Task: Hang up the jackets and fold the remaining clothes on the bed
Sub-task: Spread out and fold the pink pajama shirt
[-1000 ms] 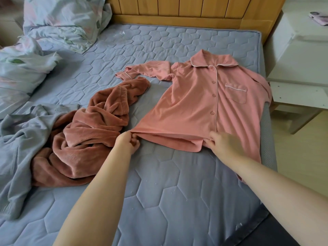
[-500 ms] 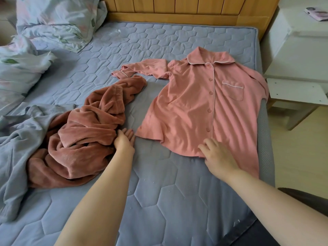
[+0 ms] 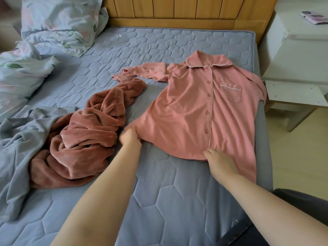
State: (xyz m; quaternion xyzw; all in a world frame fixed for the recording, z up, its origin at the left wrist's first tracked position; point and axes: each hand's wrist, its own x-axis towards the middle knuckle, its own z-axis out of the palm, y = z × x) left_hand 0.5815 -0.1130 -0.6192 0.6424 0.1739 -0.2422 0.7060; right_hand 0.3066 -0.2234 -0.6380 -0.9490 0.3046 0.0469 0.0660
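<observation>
Both hands at the hem of the pink pajama shirt (image 3: 191,110) on the bed (image 3: 177,201).
The shirt lies front up, right of centre. The left hand (image 3: 130,139), blurred, grips its lower left corner with curled fingers; the right hand (image 3: 220,162) pinches the hem below the buttons. A brown fleece garment (image 3: 85,139) lies crumpled at centre left.
</observation>
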